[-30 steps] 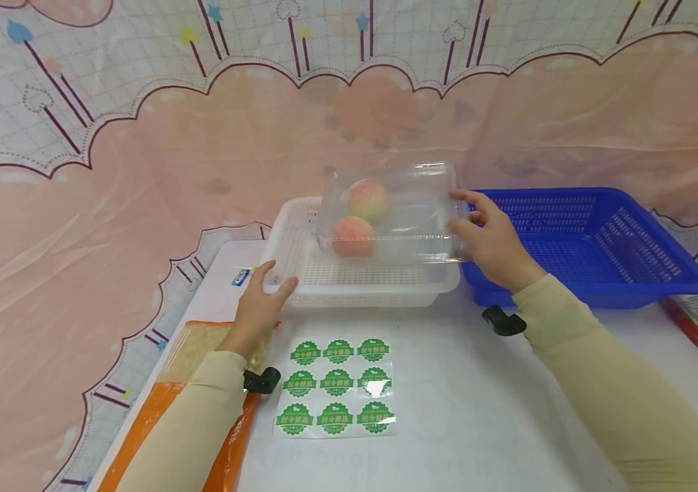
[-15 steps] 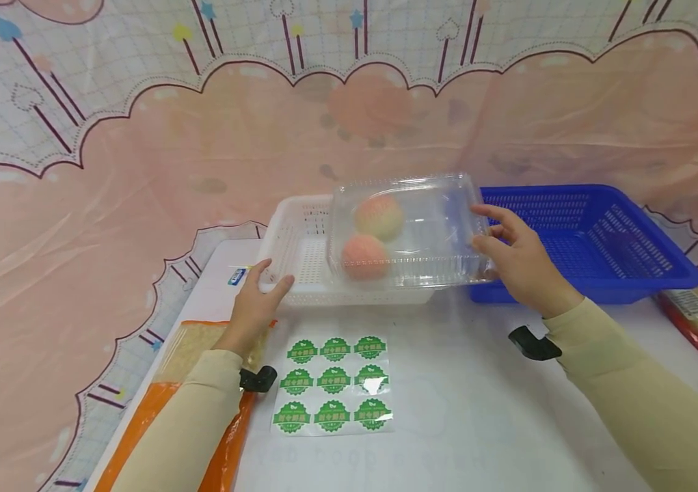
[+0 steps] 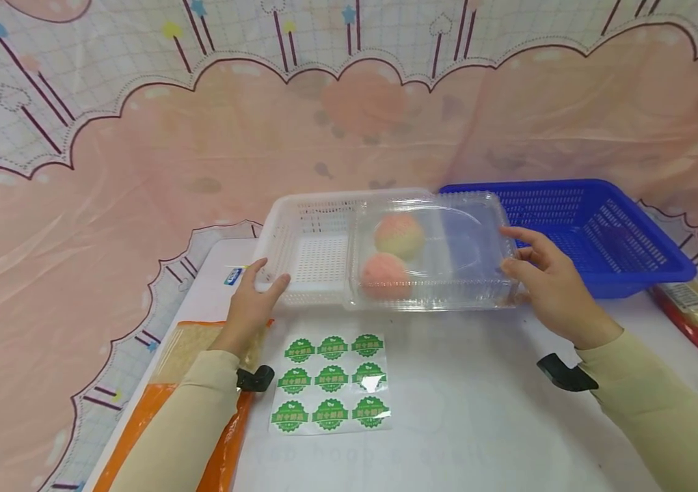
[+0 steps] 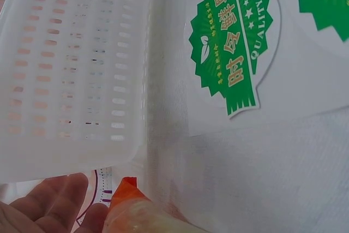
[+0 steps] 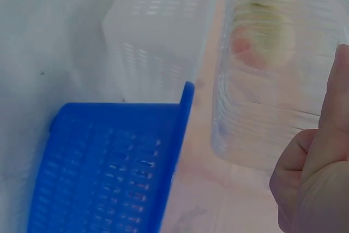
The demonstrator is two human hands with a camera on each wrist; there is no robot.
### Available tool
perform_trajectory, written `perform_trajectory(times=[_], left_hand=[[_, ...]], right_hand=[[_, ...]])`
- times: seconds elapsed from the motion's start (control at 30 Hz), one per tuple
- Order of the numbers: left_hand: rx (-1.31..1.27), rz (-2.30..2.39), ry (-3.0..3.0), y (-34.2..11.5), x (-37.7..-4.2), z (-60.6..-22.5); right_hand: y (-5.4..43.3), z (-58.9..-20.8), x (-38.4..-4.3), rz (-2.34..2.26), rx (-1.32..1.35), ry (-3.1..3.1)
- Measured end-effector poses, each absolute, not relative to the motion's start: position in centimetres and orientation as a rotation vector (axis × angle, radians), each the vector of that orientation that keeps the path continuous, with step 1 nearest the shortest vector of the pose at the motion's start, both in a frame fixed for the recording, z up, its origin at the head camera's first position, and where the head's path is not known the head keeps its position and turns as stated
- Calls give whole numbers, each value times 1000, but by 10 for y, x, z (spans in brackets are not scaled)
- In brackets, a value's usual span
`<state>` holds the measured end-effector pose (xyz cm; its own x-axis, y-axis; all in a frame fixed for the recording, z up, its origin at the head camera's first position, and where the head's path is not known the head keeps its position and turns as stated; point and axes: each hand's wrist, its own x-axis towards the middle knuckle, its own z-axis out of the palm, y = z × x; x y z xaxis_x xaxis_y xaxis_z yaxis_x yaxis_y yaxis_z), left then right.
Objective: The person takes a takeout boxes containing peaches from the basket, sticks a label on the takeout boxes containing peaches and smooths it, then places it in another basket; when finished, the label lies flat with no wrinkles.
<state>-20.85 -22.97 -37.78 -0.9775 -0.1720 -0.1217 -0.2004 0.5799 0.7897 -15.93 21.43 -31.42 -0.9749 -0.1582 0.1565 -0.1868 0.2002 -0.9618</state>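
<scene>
Counter: pale, with faint lettering along its near part (image 3: 459, 417).
Orange packet: a long bag with a clear upper section at the left, partly hidden by the left sleeve (image 3: 145, 417).
Sticker sheet: nine round green labels in three rows, lying flat on the counter (image 3: 331, 377).
Left hand: thumb and forefinger spread wide at the white basket's near left corner (image 3: 249, 304).
Right hand: holds the clear container by its right end, between thumb and fingers (image 3: 554, 287).
Clear container: spans the gap in front of the two baskets, covering part of each in the head view; the right wrist view shows it apart from the blue one (image 3: 465, 239).
Fruits: two, pink and yellow-green, side by side in the container's left half (image 3: 399, 236).
White basket: perforated, behind the container (image 3: 271, 232).
Blue basket: perforated, to the right (image 3: 632, 277).
Cloth: pink and white, printed, behind everything (image 3: 201, 171).
</scene>
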Motion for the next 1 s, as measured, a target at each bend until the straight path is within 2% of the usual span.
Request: perform_trajectory(times=[0.43, 1.0], left_hand=[[-324, 1389, 2768, -230, -206, -374], [-316, 1388, 2767, -228, -207, -375]], right_hand=[[240, -332, -132, 2017, 279, -2396], [250, -361, -90, 2252, 366, -2189]])
